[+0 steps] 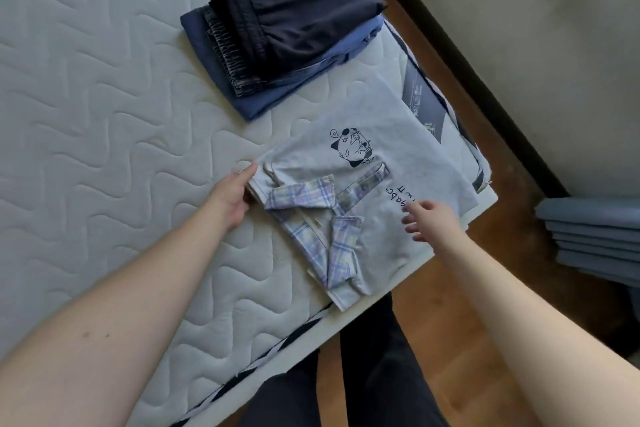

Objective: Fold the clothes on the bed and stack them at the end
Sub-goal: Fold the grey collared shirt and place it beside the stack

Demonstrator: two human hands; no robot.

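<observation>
A folded light grey shirt with a plaid collar and a black cartoon print lies at the corner of the quilted mattress. My left hand grips the shirt's left edge, fingers curled under the fold. My right hand hovers over the shirt's right side with fingers spread and relaxed, holding nothing. Behind the shirt sits a stack of folded dark clothes: black shorts on top of dark blue garments.
The mattress corner ends just right of the shirt, with wooden floor below. A pile of folded blue-grey fabric lies on the floor at right. My dark-trousered legs stand by the bed's edge. A pale rug fills the upper right.
</observation>
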